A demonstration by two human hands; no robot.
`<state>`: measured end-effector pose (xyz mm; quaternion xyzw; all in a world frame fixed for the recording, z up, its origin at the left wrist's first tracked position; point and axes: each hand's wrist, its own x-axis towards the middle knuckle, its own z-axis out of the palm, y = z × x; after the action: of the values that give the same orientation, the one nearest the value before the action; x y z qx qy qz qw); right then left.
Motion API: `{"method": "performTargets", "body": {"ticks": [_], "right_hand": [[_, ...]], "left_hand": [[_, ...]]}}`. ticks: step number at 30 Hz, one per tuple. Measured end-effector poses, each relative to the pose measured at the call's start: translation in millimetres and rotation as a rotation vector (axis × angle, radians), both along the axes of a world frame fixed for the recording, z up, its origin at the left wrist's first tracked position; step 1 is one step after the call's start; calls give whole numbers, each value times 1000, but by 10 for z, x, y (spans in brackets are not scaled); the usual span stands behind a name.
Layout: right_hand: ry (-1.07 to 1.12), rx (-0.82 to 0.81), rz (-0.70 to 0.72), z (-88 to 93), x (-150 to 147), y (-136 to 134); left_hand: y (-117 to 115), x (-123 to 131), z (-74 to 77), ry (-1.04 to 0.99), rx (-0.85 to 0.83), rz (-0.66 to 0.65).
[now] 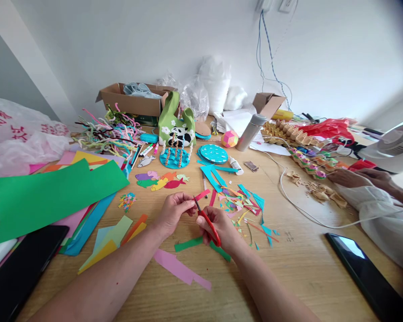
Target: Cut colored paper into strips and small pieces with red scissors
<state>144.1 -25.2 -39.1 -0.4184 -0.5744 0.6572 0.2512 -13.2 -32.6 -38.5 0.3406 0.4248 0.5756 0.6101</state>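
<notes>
My left hand [174, 212] pinches a short red paper strip [203, 194] between thumb and fingers. Red-handled scissors [212, 228] sit in my right hand [223, 228], their blades pointing up against the strip. Whether the blades are parted is hard to make out. Below the hands lie green paper strips [188, 244] and a pink paper piece [176, 267]. Paper scraps [238, 201] in many colours spread to the right. Colourful paper fish [160, 182] lie beyond my left hand, and a small heap of tiny paper bits [127, 202] is left of it.
Large green paper [60, 192] tops a stack of coloured sheets on the left. Behind stand a panda bag [176, 123], blue discs [213, 153] and a grey flask [251, 133]. A white cable [298, 208] crosses near a phone [359, 268]. Another person's hands [349, 178] are at right.
</notes>
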Motion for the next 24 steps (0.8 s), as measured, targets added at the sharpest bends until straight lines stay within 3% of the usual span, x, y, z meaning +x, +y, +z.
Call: {"method": "performTargets", "body": {"ticks": [24], "right_hand": [[27, -26, -1, 23, 8, -21]], "left_hand": [[10, -21, -11, -22, -9, -4]]}}
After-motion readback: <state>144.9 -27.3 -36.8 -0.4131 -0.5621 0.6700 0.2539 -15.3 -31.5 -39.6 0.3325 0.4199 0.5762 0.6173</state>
